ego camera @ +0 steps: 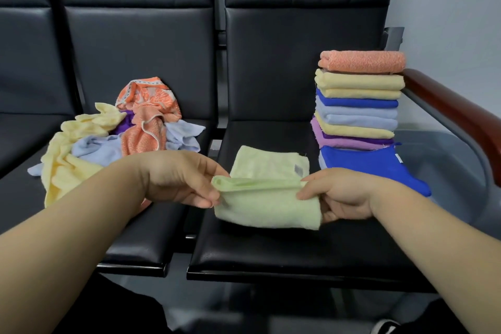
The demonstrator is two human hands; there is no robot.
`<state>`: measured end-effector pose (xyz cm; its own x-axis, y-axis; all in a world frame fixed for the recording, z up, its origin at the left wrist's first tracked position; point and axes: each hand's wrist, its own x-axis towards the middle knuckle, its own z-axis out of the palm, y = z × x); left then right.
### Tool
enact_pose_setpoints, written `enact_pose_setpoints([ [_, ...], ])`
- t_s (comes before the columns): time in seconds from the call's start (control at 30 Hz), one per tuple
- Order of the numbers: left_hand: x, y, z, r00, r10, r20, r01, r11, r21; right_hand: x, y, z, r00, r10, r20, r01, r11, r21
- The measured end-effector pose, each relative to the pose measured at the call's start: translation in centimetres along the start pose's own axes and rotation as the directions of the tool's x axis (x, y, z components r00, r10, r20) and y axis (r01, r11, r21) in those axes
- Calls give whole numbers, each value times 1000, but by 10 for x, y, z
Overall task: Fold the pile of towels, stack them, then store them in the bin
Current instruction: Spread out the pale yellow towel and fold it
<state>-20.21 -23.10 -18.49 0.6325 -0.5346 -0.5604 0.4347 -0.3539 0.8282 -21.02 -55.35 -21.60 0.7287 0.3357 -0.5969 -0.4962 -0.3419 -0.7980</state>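
Observation:
A pale green towel [267,206] is half folded over the black middle seat [271,249]. My left hand [184,179] pinches its left fold edge and my right hand [341,195] pinches its right edge, lifting the near half while the far half lies on the seat. A loose pile of unfolded towels [113,141], yellow, light blue, orange patterned and purple, lies on the left seat. A tall stack of folded towels [357,108] stands at the right of the middle seat, orange on top, blue at the bottom.
A clear plastic bin [455,165] sits at the right behind the stack. A wooden armrest [455,116] runs along the right side. Black seat backs rise behind. A gap separates the two seats [189,225].

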Motion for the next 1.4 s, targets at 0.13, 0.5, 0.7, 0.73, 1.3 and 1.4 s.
enact_pose_setpoints([
  [0.13,14,6,3,983,7,-182,16,993,120,5,-6,-8,999,33,-16,-33,999,19],
  [0.5,130,4,-13,633,353,-689,-254,935,246,58,-16,-22,716,-416,-561,14,812,-584],
  [0.7,171,2,-19,519,408,-751,-174,911,375,88,-16,-27,665,-483,-570,-69,720,-691],
  [0.73,176,-2,-22,526,401,-750,-140,911,389,92,-15,-27,670,-475,-571,-77,720,-690],
  [1.3,143,6,0,654,292,-698,-34,933,359,98,-12,-7,821,-114,-560,-117,926,-360],
  [1.4,126,22,21,527,423,-737,-181,903,389,79,-16,-16,764,-244,-598,123,964,-236],
])
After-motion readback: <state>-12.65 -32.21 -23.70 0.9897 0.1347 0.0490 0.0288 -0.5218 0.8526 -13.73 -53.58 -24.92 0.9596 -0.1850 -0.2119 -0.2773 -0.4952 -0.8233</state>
